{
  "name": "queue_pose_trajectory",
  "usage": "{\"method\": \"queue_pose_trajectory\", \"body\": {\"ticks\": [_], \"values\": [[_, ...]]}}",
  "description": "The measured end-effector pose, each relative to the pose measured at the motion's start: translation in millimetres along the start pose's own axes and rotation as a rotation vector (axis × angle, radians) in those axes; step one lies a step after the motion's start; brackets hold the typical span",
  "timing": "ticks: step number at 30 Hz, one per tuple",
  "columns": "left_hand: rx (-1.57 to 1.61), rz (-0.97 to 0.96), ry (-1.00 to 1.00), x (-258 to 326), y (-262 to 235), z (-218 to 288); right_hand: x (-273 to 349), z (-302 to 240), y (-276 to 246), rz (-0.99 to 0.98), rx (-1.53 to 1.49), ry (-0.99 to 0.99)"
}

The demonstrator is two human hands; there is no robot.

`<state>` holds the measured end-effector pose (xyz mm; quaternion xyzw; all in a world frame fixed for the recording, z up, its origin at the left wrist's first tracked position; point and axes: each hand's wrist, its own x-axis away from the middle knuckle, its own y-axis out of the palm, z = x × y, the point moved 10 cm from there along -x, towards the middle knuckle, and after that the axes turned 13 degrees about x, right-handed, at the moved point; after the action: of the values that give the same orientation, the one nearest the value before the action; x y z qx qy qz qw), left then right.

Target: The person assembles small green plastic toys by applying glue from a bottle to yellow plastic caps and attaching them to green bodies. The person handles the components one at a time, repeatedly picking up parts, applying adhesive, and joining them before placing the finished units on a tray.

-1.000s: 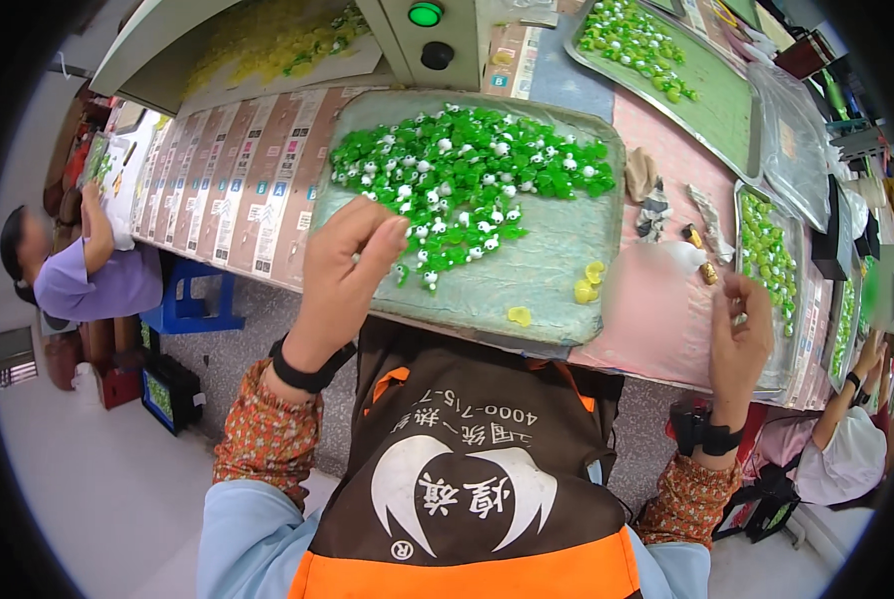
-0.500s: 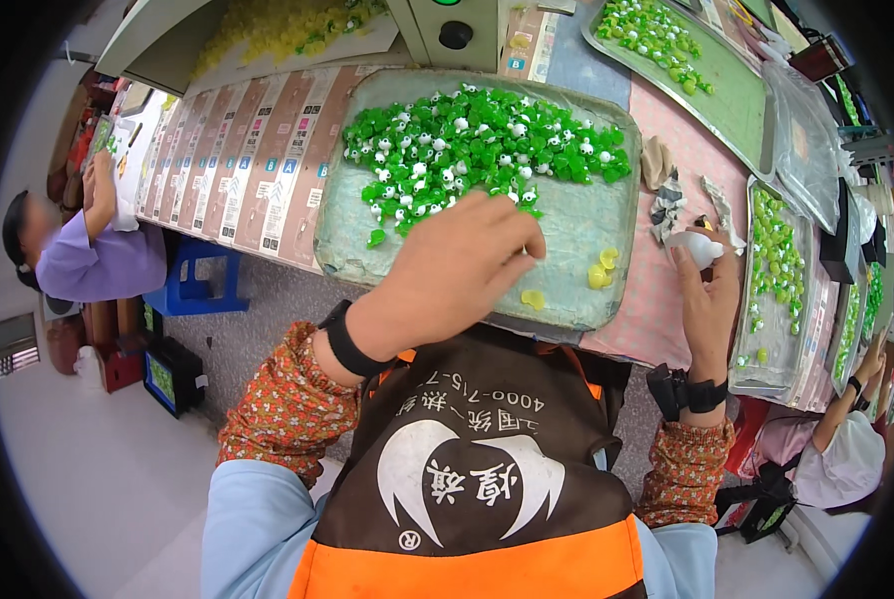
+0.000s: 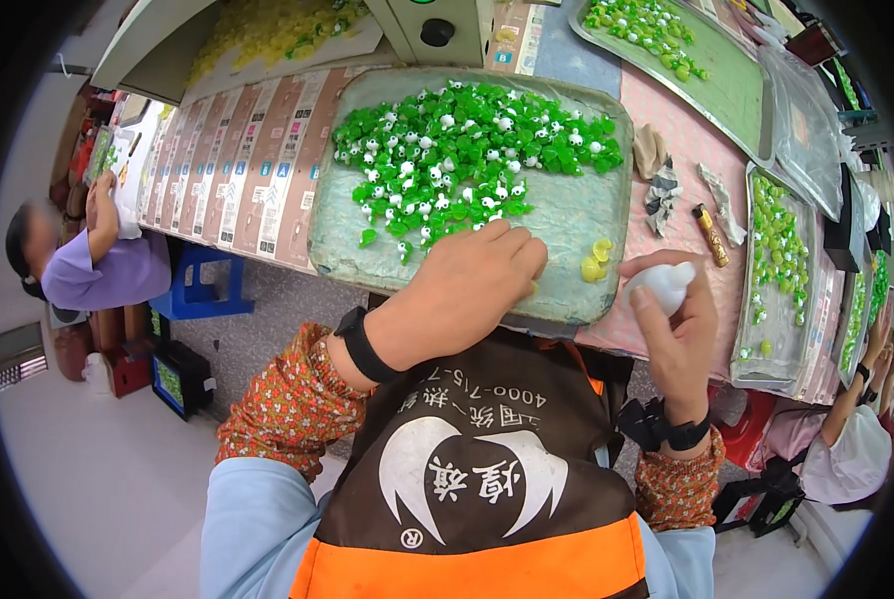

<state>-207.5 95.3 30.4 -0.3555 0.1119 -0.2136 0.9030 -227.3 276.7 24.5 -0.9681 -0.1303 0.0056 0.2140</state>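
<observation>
Grey tray [image 3: 587, 215] on pink-covered desk [image 3: 681, 165], heap of green and white plastic pieces [image 3: 467, 160] at its 12 o'clock, left hand [image 3: 472, 290] palm-down on the near rim, yellow caps [image 3: 596, 262] at its 3 o'clock, right hand [image 3: 678, 324] pinching a small white piece [image 3: 658, 285].

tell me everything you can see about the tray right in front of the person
The tray is a shallow, rounded-corner rectangle, dull grey-green and worn, metal by the look of it, with a low raised rim. It lies flat on the table, slightly skewed. A heap of small green pieces with white dots covers its far half; a few yellow pieces lie near its right front corner. The left hand rests on its near edge. The right hand, holding something small and white, hovers beside that corner.
</observation>
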Motion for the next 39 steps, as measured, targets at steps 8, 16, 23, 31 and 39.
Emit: {"method": "queue_pose_trajectory", "body": {"ticks": [8, 16, 23, 31, 39], "values": [[0.533, 0.174, -0.197, 18.7, -20.4, -7.8, 2.7, -24.0, 65.7, -0.212, -0.280, 0.124], [0.916, 0.071, -0.348, 38.8, -11.9, -15.6, -4.4, -28.5, 82.9, -0.198, -0.285, 0.110], [1.413, 0.115, -0.371, 58.2, 10.3, -26.9, -4.0, -30.0, 89.8, -0.146, -0.236, 0.097], [1.534, 0.149, -0.384, 68.8, 18.1, -41.5, 0.2, -34.7, 102.0, -0.160, -0.257, 0.161], [1.557, 0.211, -0.294, 83.6, 10.5, -53.6, 3.7, -50.8, 74.2, -0.150, 0.138, -0.102]]}}
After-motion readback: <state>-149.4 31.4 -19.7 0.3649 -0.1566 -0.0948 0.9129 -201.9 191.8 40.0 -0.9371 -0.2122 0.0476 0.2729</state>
